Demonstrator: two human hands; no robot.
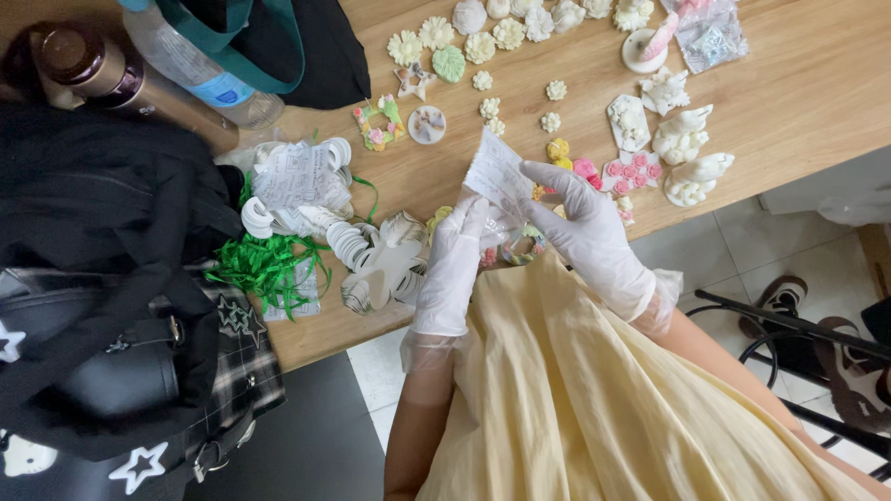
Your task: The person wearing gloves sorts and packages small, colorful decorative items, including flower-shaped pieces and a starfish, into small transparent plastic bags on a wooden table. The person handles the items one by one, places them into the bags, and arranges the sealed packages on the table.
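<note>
White gloves on both hands; left hand [452,264] and right hand [587,225] together pinch small clear bag [498,176] with paper label, held upright above wooden table [798,93] edge, mouth toward lap, likely so contents stay inside; pastel ring ornament [525,247] sits just below bag, between hands; green ribbon shreds [264,266] and white round tags [348,243] piled at left, near reach; moulded flowers [483,44] spread apart beyond, perhaps drying.
</note>
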